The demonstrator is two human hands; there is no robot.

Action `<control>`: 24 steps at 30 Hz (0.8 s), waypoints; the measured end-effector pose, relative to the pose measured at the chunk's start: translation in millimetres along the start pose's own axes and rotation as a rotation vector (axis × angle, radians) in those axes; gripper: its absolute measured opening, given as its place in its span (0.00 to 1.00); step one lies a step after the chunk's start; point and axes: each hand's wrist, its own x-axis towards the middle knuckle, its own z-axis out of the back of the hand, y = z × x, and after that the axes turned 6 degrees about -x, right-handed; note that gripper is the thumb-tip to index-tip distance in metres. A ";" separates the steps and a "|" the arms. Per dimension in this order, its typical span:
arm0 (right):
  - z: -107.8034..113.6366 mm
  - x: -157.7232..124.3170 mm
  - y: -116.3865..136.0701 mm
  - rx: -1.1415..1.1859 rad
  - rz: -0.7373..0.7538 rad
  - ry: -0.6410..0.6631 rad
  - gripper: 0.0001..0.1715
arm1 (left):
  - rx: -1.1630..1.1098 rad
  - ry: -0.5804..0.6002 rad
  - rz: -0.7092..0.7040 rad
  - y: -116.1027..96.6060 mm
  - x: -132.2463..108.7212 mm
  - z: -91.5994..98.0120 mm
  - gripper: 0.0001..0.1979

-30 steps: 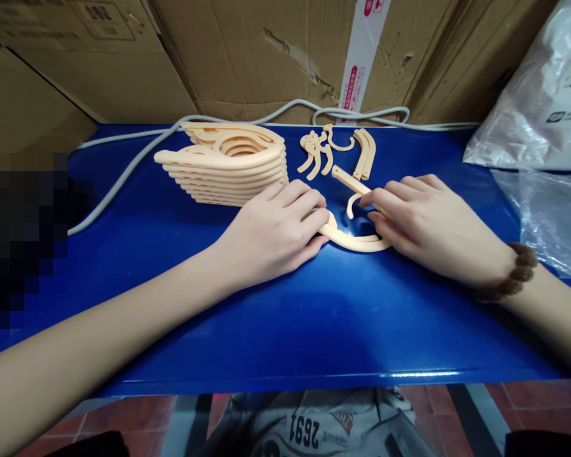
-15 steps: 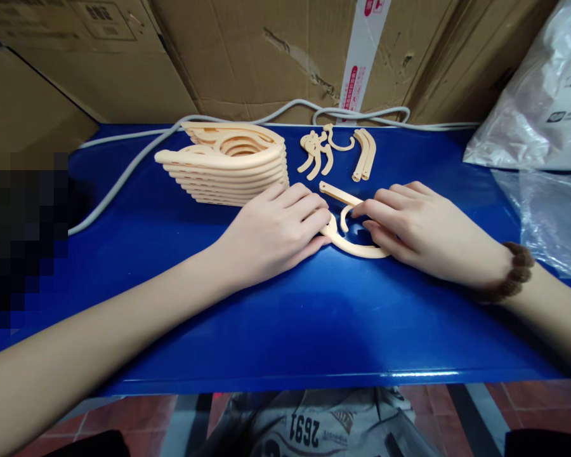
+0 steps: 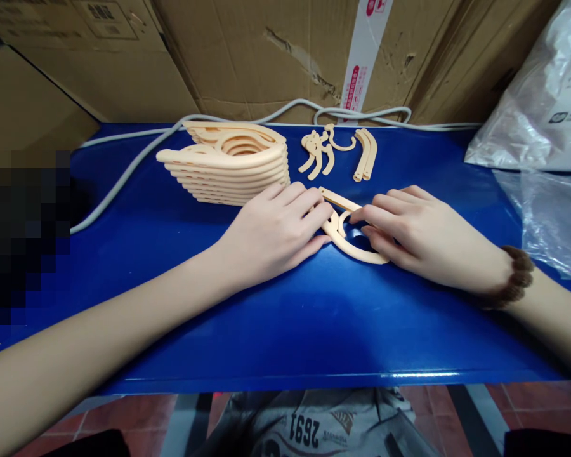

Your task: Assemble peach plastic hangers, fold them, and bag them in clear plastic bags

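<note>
Cream plastic parts that look like a folding hanger (image 3: 360, 254) lie on the blue tabletop between my hands. My left hand (image 3: 278, 236) is closed around their left end, its fingers hiding part of the joint. My right hand (image 3: 408, 230) has its fingertips on the right side, pinching the curved pieces. A straight arm (image 3: 340, 198) sticks out toward the back from under the right fingers. Inside the loop a small curved hook (image 3: 342, 223) meets the joint near my left fingertips. What lies under the fingers is hidden.
A stack of cream hangers (image 3: 233, 176) stands left, close behind my left hand. Several loose hooks (image 3: 316, 152) and two curved arms (image 3: 367, 155) lie at the back. A white cable (image 3: 124, 184) runs along cardboard boxes (image 3: 276, 57). Clear plastic bags (image 3: 528, 108) sit right.
The small hook has moved left and down, against the joint by my left fingers. The straight arm and the loop have shifted slightly toward me. My left hand stays nearly still.
</note>
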 end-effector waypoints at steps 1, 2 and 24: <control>-0.1 -0.2 0.3 0.001 0.002 -0.004 0.19 | -0.001 0.011 0.018 -0.5 -0.2 0.2 0.13; -0.1 -0.3 0.5 0.002 0.000 -0.004 0.19 | -0.005 0.024 0.042 -1.1 -0.3 0.6 0.15; -2.7 1.6 28.9 0.239 0.155 -0.097 0.13 | -0.307 0.068 0.355 -5.7 -3.4 -2.3 0.10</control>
